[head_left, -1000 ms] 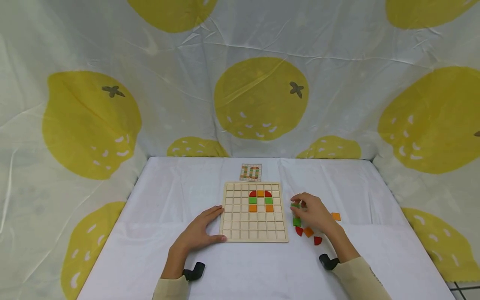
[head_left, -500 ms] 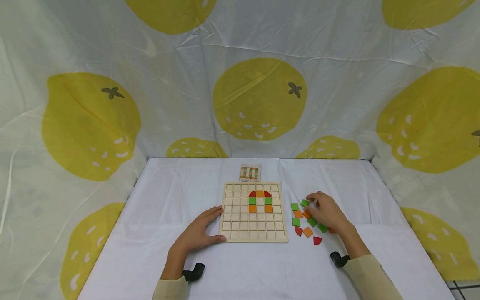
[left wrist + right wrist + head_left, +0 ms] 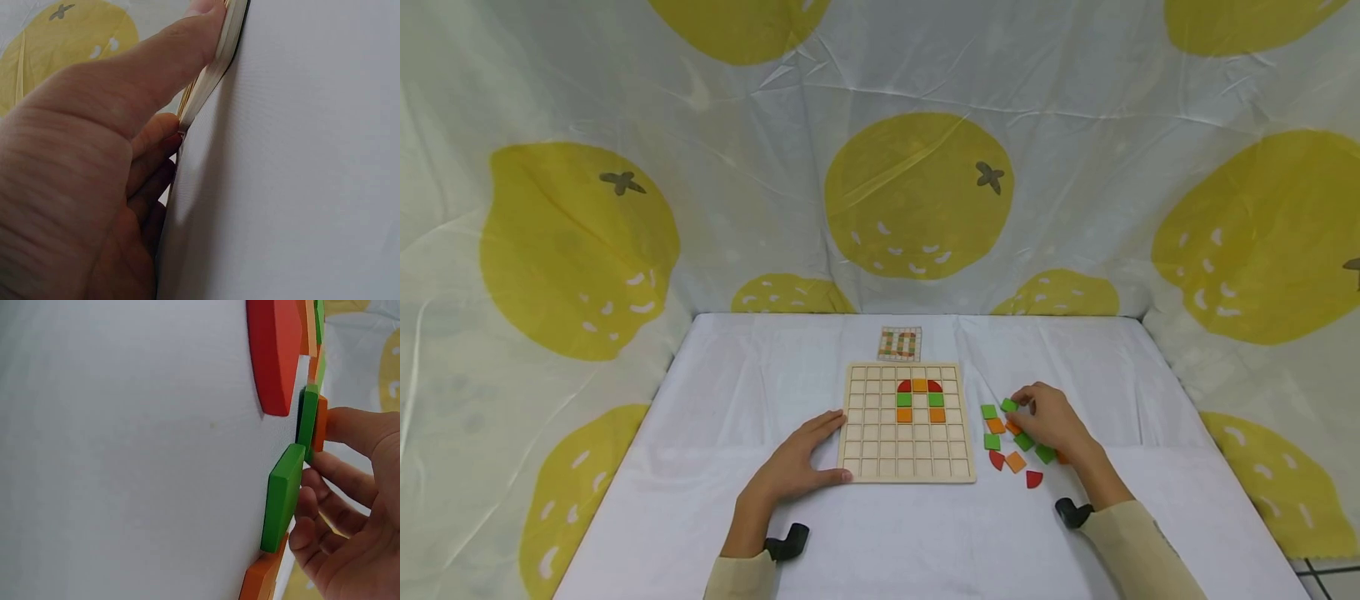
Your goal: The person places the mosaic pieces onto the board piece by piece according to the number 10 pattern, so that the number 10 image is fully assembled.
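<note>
Two beige sleeves with black wrist pieces come in nearest, over a smooth white tablecloth with soft creases. The left hand is unclenched, fingers stretched against the board's left edge and thumb resting on its near corner. To the right lie eleven loose tiles in view: thick, flat-faced green and orange squares and red quarter-circles, a red tile being the nearest. Among them the right hand bends its fingers, thumb touching an orange tile, index near a green tile; whether it pinches either, I cannot tell. Between the hands, the pale, wood-like board is square, grooved into a grid, its rim smooth and rounded at the corners; an arch of seven tiles sits in its farther right part. Just beyond lies a small printed card, then a wrinkled, faintly shiny curtain patterned with yellow fruit.

Compared with a second ago, the right hand has shifted rightward, uncovering tiles near the board; the left hand and the arch are unchanged.
</note>
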{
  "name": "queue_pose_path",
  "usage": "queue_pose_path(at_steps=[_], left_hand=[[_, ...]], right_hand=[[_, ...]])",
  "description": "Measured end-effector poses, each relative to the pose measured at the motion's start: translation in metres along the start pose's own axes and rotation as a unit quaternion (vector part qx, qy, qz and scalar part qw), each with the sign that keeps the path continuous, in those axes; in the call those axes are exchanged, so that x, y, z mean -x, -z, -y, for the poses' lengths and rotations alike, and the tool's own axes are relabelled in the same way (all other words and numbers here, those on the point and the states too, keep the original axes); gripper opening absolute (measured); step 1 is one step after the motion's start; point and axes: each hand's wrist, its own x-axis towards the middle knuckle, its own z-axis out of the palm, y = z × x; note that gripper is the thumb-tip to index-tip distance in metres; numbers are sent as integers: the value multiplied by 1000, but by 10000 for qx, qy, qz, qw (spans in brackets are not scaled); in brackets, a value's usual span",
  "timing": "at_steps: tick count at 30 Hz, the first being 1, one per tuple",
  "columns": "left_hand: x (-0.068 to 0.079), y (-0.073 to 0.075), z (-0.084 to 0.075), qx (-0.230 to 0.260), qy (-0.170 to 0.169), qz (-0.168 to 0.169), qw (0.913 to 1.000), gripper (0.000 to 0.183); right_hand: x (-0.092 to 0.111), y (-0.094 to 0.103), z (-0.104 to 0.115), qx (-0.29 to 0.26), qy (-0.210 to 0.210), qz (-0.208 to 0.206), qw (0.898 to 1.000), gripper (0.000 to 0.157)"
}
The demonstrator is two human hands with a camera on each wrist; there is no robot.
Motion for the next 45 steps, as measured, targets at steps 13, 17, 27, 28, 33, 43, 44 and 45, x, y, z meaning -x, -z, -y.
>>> queue_pose_path(at_steps=[13, 17, 27, 28, 33, 43, 44, 45], left_hand=[[0, -1, 2, 22, 18, 19, 10000, 99], [0, 0, 1, 17, 33, 28, 10000, 100], [0, 1, 0, -17, 62, 45, 10000, 100], [0, 1, 0, -12, 47, 38, 10000, 100], [0, 1, -1, 32, -4, -2, 10000, 99], [0, 0, 0, 18, 37, -6, 10000, 99], [0, 0, 0, 19, 24, -23, 10000, 99], [0, 0, -1, 23, 10, -32, 10000, 98]], right_hand=[[6, 1, 13, -169, 87, -246, 9995, 31], [10, 1, 20, -325, 312, -350, 9984, 31], [16, -9, 42, -675, 1011, -313, 9921, 26], [16, -11, 45, -689, 1041, -268, 9918, 26], [19, -19, 56, -713, 1129, -95, 9910, 25], [20, -38, 79, -655, 1240, 360, 9895, 24], [20, -40, 81, -645, 1265, 415, 9890, 23], [19, -41, 83, -650, 1287, 465, 9885, 23]])
